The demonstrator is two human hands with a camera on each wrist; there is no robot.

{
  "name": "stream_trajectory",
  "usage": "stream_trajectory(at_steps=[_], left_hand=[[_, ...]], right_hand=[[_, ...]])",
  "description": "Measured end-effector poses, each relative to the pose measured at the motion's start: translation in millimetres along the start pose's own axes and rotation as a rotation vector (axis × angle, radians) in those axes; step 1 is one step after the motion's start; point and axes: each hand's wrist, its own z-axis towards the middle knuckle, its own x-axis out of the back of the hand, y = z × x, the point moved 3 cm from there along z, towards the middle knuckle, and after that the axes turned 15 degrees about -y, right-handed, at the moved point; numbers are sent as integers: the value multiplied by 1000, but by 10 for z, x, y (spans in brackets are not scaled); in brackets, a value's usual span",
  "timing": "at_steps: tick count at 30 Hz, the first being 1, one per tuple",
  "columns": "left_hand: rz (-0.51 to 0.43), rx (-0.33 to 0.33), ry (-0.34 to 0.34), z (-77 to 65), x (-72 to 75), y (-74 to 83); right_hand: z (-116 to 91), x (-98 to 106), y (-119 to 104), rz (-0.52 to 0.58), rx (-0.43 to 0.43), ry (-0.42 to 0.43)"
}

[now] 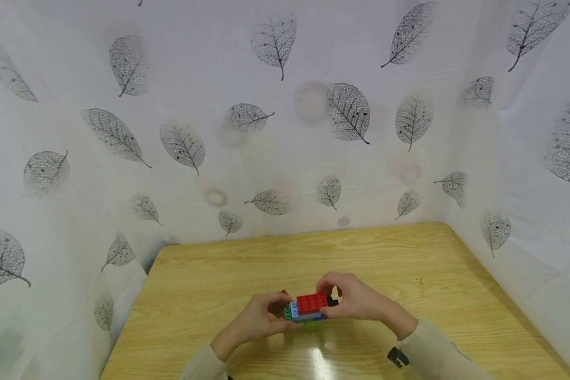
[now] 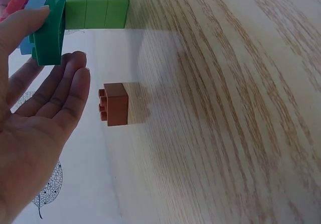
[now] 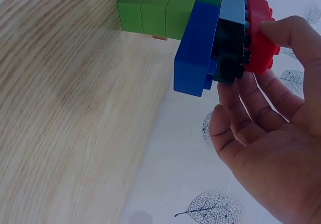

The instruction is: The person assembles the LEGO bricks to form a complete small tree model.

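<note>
A stack of toy building bricks stands on the table, with a column of light green bricks [image 3: 155, 10] at its base. Across the column lie a dark blue brick [image 3: 198, 48] and a dark green brick [image 2: 49, 33]. Above these sit a light blue brick [image 1: 294, 311] and a black brick [image 3: 230, 48], topped by a red brick [image 1: 312, 303]. My right hand [image 1: 353, 298] pinches the red brick between thumb and fingers. With the left hand [image 1: 258, 315] I hold the stack's left end, thumb at the dark green brick and fingers on the far side.
A loose brown brick [image 2: 116, 104] rests on the wooden table [image 1: 209, 279], behind the stack and close to the left fingers. White cloth [image 1: 285, 158] printed with leaves encloses the table at the back and sides.
</note>
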Motion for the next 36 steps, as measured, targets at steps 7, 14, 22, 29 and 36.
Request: stream_trajectory(at_steps=[7,14,22,29,36], left_hand=[[14,-26,6,7,-3,7],[27,-29,8,4,-4,0],[21,-32,1,9,-4,14],[36,-49,-5,14,5,25],[51,-46,-12,29,6,34]], right_hand=[[-16,3,-11,-2,15,-7],[-16,-9,-2,-6,18,-1],[-29,-43,21,15,81,17],[-41,-30,37,38,78,-17],[-43,-29,43,41,69,-24]])
